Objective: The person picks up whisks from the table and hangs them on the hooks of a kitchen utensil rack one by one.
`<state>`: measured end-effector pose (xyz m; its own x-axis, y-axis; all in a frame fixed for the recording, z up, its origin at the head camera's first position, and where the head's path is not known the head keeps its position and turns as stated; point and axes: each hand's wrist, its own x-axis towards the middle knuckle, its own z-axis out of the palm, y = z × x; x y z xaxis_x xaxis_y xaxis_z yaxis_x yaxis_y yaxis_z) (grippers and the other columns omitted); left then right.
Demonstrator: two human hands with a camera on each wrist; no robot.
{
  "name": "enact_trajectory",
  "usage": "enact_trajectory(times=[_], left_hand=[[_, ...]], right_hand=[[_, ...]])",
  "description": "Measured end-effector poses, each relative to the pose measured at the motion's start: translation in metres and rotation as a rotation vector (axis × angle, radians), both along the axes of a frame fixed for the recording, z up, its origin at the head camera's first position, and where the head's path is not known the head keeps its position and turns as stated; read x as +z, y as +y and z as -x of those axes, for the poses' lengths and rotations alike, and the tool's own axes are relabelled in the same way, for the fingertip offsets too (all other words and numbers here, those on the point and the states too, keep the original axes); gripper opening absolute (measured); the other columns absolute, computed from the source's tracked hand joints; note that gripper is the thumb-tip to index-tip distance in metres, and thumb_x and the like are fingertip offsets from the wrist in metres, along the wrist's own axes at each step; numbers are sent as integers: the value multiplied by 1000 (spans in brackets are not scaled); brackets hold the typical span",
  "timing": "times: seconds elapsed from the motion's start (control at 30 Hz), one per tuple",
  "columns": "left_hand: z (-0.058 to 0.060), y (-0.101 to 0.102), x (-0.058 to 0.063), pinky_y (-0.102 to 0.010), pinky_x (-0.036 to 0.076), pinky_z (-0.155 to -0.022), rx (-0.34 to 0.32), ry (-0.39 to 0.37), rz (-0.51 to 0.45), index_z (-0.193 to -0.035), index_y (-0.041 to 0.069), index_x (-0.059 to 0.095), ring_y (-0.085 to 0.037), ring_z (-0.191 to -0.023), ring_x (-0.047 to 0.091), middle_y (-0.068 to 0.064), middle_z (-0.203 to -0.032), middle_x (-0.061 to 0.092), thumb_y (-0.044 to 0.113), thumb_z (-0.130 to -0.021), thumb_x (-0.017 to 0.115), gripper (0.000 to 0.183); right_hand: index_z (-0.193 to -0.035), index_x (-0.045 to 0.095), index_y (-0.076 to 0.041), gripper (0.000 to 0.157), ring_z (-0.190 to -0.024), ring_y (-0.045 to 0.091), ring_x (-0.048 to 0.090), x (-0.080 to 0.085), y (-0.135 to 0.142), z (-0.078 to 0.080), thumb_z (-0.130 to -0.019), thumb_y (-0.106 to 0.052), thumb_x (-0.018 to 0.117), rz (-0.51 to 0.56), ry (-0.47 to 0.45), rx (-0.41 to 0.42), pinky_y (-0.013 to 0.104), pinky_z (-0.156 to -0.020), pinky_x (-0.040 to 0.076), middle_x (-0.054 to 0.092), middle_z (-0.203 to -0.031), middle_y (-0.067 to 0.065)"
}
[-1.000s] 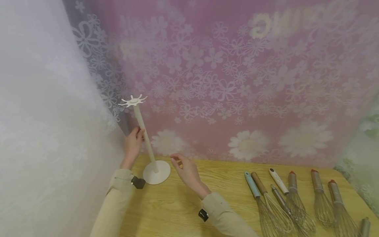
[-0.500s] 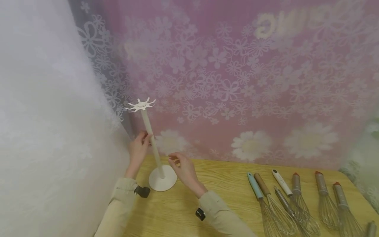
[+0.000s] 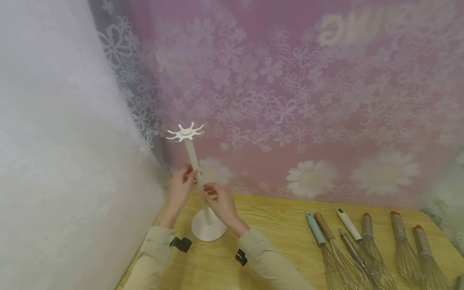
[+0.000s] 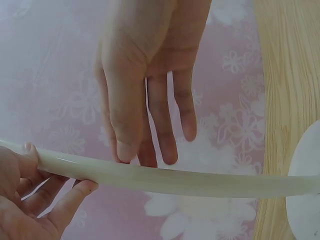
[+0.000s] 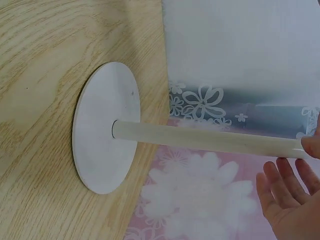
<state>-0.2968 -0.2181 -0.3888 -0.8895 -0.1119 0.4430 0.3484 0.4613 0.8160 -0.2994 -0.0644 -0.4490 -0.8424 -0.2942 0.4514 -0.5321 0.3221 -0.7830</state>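
Observation:
A white utensil stand (image 3: 193, 157) rises from its round base on the table, topped by a ring of curved hooks. My left hand (image 3: 180, 189) pinches its pole around mid-height; the left wrist view shows thumb and fingers on either side of the pole (image 4: 200, 184). Slightly lower, my right hand (image 3: 222, 204) has come up to the pole from the right. In the left wrist view the fingertips of that right hand (image 4: 150, 90) are right at the pole's edge, fingers fairly straight. The right wrist view shows the round base (image 5: 105, 165) flat on the wood.
Several whisks lie on the right of the wooden table (image 3: 268, 225), among them a blue-handled whisk (image 3: 316, 227), a brown-handled one (image 3: 324, 225) and a white-handled one (image 3: 349, 224). A flowered pink curtain (image 3: 253, 121) hangs behind; pale fabric (image 3: 90, 181) borders the left.
The stand has shifted right and nearer to me with my left hand on its pole. My right hand, formerly apart from the stand, is now at the pole.

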Motion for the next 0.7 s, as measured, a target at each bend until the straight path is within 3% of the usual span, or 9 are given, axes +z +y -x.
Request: enact_trajectory(times=[0.17, 0.37, 0.7], left_hand=[[-6, 7, 2, -41, 62, -79, 17, -1, 32, -108, 3, 67, -36, -100, 72, -17, -108, 73, 23, -104, 60, 22], [-9, 8, 1, -40, 62, -77, 29, 19, 32, -107, 4, 68, -36, -99, 73, -16, -107, 74, 24, -103, 61, 22], [-10, 9, 1, -41, 62, -81, 25, 60, -37, -117, 6, 66, -35, -105, 71, -17, -115, 71, 27, -102, 63, 26]], right_hand=[[-126, 65, -5, 29, -103, 29, 71, -3, -1, 3, -98, -12, 69, 24, -10, -6, 48, -88, 58, 70, -120, 12], [-122, 65, -7, 27, -101, 27, 72, -5, -7, 6, -95, -7, 71, 57, -1, 4, 35, -88, 60, 70, -117, 10], [-117, 64, -8, 24, -96, 23, 71, -9, -12, 9, -95, -4, 71, 60, 9, 0, 30, -83, 60, 70, -111, 8]])
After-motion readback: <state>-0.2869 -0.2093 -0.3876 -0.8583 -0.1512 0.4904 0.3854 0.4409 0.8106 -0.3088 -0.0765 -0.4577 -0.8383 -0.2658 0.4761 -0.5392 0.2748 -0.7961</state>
